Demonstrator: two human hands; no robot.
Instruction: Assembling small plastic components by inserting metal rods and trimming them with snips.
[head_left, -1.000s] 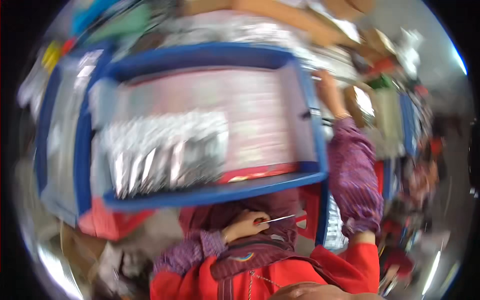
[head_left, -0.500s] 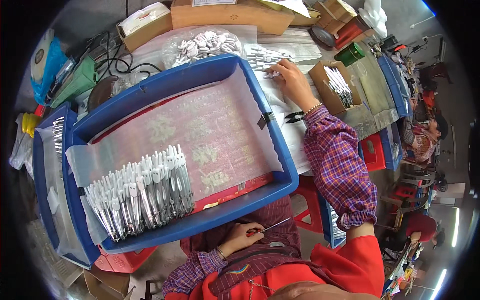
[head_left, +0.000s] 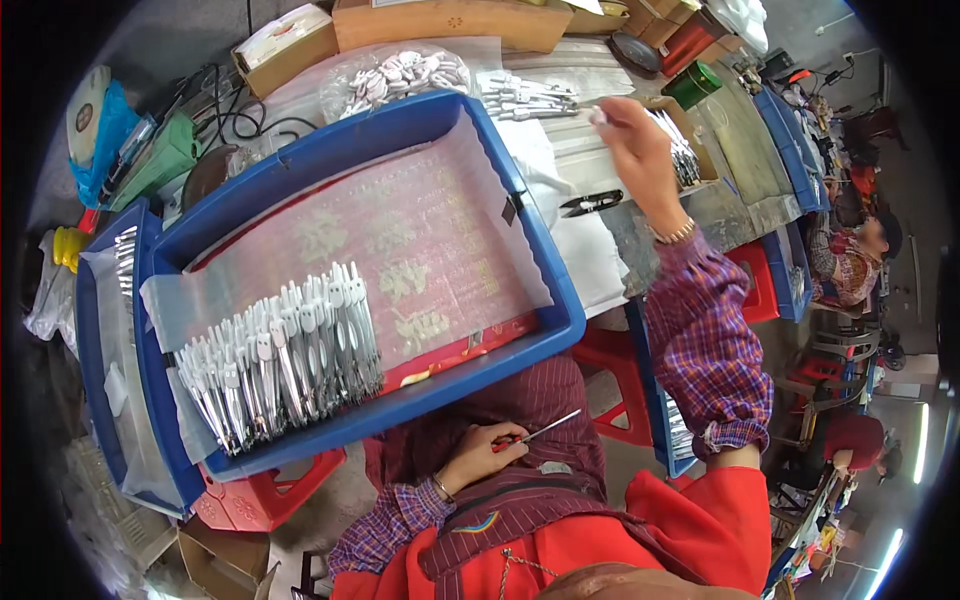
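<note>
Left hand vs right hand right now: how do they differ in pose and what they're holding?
The left hand rests low in the lap, closed on a thin metal tool with a red grip. The right hand is stretched out and raised over the table, near the box of metal pieces, pinching something small and pale at its fingertips. The right wrist shows a bracelet plainly. Both come out of plaid sleeves.

Cluttered counter [head_left: 725,205], big blue plastic crate [head_left: 560,310], black thread snips [head_left: 590,203], cardboard boxes [head_left: 450,20], bagged white parts [head_left: 395,78], green tin [head_left: 692,87]
</note>
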